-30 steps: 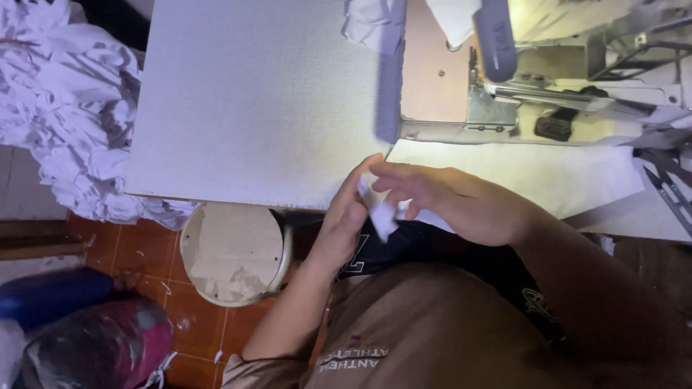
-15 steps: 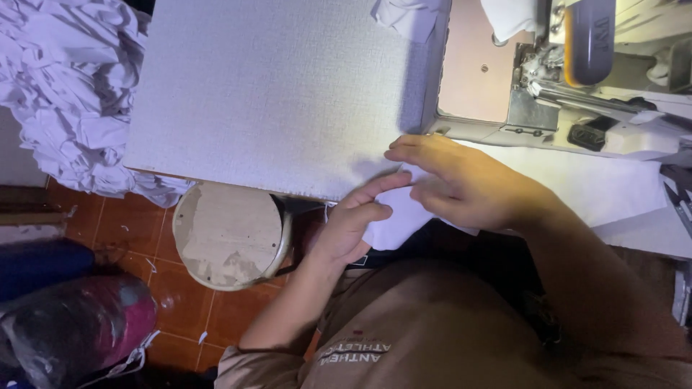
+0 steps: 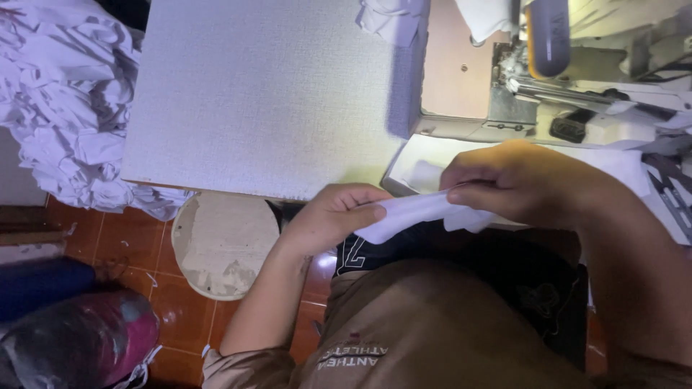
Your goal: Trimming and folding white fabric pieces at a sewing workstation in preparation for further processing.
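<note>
Head view: left hand and right hand apparently pinch white cloth strip.

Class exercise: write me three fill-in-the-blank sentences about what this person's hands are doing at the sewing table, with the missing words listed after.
1. Both hands pinch a small strip of ____ cloth.
2. The left hand grips the strip's end nearer the round ____ on the floor.
3. The right hand is closer to the sewing ____.

Missing words: white; stool; machine
</note>
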